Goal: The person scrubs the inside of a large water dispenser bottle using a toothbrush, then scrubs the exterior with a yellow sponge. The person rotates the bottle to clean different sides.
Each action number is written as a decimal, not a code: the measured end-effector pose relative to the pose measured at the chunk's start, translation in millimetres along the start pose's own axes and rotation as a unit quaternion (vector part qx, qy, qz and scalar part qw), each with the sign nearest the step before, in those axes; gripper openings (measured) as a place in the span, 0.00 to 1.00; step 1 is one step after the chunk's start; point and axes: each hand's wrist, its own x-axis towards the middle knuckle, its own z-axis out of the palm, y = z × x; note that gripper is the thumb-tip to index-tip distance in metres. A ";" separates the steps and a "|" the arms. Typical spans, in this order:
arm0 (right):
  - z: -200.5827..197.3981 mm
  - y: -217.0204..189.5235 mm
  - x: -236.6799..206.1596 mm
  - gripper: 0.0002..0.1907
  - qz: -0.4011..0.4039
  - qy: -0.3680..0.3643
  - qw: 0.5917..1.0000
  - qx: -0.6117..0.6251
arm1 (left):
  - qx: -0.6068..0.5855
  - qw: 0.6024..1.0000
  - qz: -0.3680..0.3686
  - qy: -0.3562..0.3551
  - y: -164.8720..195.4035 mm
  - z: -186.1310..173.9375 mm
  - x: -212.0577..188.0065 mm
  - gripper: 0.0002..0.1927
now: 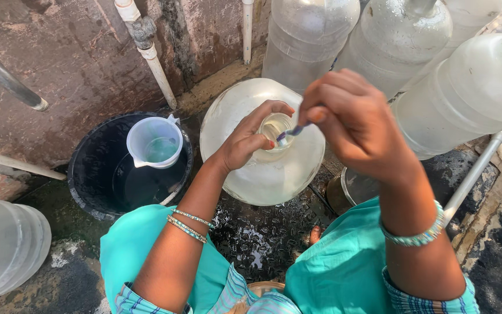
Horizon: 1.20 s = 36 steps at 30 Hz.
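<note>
We look down on a big clear jug (262, 174) standing upright on wet, studded black floor (262, 238), its round shoulder beaded with water. Our left hand (245, 139) curls around the jug's narrow neck (275, 127), fingers closed on the rim. Our right hand (350, 122) is pinched shut on a thin blue-handled brush (290, 132), whose tip sits at the mouth of the neck. Just left of the jug we see a black round bucket (88, 168) holding dark water, and in it a translucent white plastic pitcher (155, 142) with a little water at its bottom. More clear jugs (402, 40) lie tilted along the stained reddish wall (76, 64), misted inside; another rests at far left (4, 244). White pipes (152, 58) run down the wall. Beaded bangles (188, 225) ring both our wrists above turquoise cloth (332, 273).
</note>
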 end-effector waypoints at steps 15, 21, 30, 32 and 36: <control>44.2 19.8 0.9 0.04 0.033 -0.091 0.995 -0.018 | -0.055 0.997 -0.032 -0.043 -23.1 11.3 -0.7 0.27; 35.0 8.4 -0.7 0.04 -0.011 -0.105 0.992 -0.069 | -0.046 0.993 -0.070 -0.078 -29.7 18.0 -4.3 0.21; 24.1 -9.1 0.2 0.06 -0.025 -0.142 0.988 -0.062 | -0.053 0.991 -0.078 -0.093 -26.4 22.9 0.0 0.24; 12.5 -17.3 2.3 0.05 -0.019 -0.123 0.992 -0.014 | -0.020 0.994 -0.059 -0.088 -19.3 22.3 0.4 0.29; -11.2 -35.1 1.3 0.01 0.003 -0.087 0.996 0.032 | 0.023 0.996 -0.004 -0.088 -10.3 19.8 3.2 0.35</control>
